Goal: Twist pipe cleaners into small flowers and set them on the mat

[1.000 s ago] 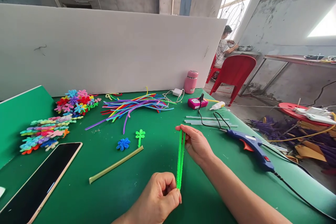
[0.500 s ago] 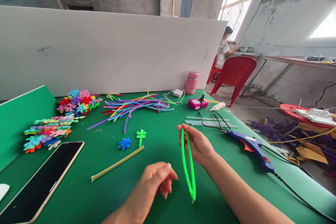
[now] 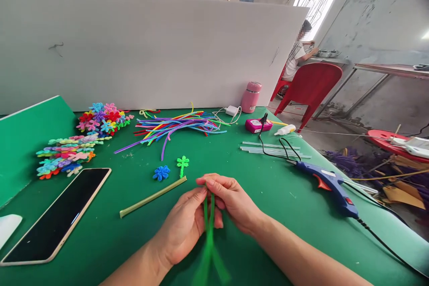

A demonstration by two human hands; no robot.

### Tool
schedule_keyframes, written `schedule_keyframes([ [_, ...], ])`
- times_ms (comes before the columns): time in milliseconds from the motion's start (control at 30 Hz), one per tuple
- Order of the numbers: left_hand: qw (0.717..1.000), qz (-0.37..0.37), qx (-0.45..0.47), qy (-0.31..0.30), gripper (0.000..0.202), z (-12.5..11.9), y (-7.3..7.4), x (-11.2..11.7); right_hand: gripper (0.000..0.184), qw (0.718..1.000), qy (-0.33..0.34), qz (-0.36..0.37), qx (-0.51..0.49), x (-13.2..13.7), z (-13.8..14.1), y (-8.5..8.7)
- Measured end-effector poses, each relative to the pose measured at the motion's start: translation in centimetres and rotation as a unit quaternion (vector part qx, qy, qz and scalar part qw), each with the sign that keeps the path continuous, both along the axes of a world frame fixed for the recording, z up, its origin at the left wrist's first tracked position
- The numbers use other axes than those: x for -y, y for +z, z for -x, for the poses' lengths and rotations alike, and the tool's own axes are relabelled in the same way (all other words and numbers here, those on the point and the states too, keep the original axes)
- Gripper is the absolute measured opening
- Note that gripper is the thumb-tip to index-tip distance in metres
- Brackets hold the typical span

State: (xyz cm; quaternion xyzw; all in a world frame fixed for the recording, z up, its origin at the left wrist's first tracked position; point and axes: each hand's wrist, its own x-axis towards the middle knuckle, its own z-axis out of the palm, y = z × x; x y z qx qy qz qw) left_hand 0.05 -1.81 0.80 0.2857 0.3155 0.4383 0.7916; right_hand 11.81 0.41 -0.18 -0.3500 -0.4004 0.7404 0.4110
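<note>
A bright green pipe cleaner [image 3: 209,239] hangs folded between my hands, its lower part smeared by motion. My left hand [image 3: 187,221] pinches it near the top, thumb against fingers. Close beside, my right hand [image 3: 236,201] also grips its top end, fingertips almost touching the left ones. Beyond my hands lie a small green pipe-cleaner piece with leaf-like loops [image 3: 182,165] and a blue pipe-cleaner flower [image 3: 161,173]. A slim yellowish-green stick [image 3: 152,197] lies slanted left of my left hand.
Loose pipe cleaners [image 3: 181,127] lie at the back, finished flowers [image 3: 103,120] to their left. A phone [image 3: 56,216] rests at left. On the right are a glue gun [image 3: 328,185] with its cord, glue sticks [image 3: 271,148], a magenta box [image 3: 258,125] and a pink bottle [image 3: 251,97].
My right hand has moved left and down with the green pipe cleaner. My left hand has come up and closed on it too. The view has tilted slightly downward.
</note>
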Motion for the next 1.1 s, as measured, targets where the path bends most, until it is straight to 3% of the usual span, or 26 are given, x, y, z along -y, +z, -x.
schedule_keyframes([
  [533,0.999,0.019,0.026,-0.029,0.023,0.6,0.0,-0.3,0.027,0.995,0.074,0.001,-0.067,-0.9,-1.2,0.2],
  [1100,0.996,-0.035,-0.077,-0.037,0.021,0.5,0.4,-0.1,0.03,0.995,0.071,0.015,-0.072,-0.9,-0.9,-0.1],
])
